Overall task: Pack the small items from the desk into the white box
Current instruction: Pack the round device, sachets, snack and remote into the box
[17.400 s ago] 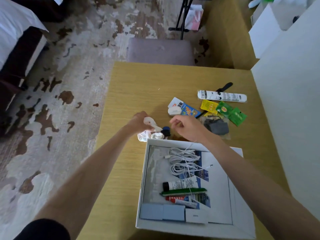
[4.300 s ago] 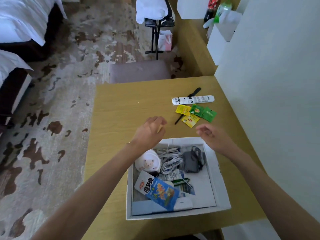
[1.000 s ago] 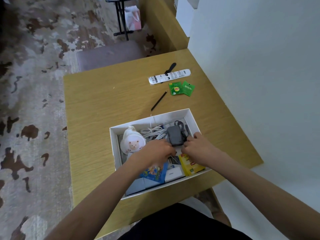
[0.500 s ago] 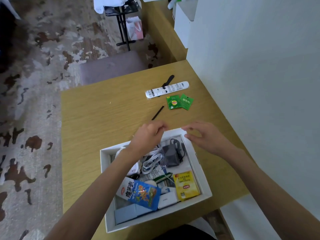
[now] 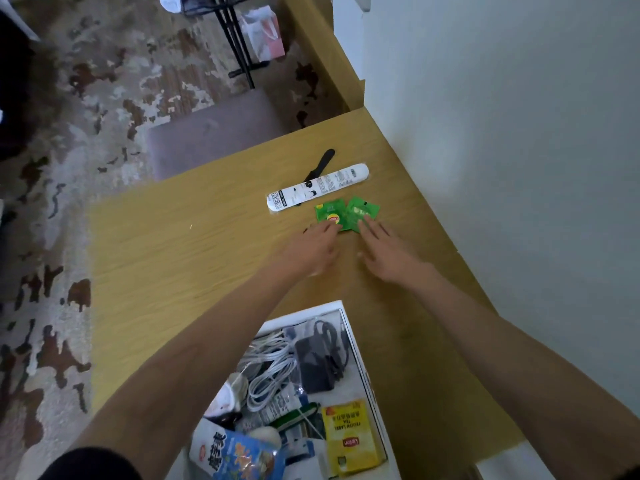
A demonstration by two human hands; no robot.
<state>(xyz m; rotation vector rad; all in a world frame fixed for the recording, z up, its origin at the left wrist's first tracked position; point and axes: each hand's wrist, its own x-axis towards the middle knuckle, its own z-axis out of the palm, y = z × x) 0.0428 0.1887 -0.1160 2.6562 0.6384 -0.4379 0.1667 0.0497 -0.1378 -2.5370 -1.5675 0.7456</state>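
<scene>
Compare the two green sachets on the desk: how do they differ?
The left green sachet carries a yellow-and-red logo; the right green sachet shows only pale print. The left lies squarer to the view, the right sits turned like a diamond. Both lie flat, edges meeting, at the fingertips.

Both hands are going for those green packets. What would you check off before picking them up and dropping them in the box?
1. Two green tea packets in view on the desk, overlapping each other: ok.
2. Left hand open, fingertips at the left packet: ok.
3. Right hand open, fingertips at the right packet: ok.
4. Packets actually pinched: not ok, both hands lie flat, nothing lifted.
5. Free space in the white box: ok, a bare patch shows between the black adapter and the yellow tea packet.
6. Other items left on the desk: not ok, the white tube and a black tool behind it remain.
</scene>
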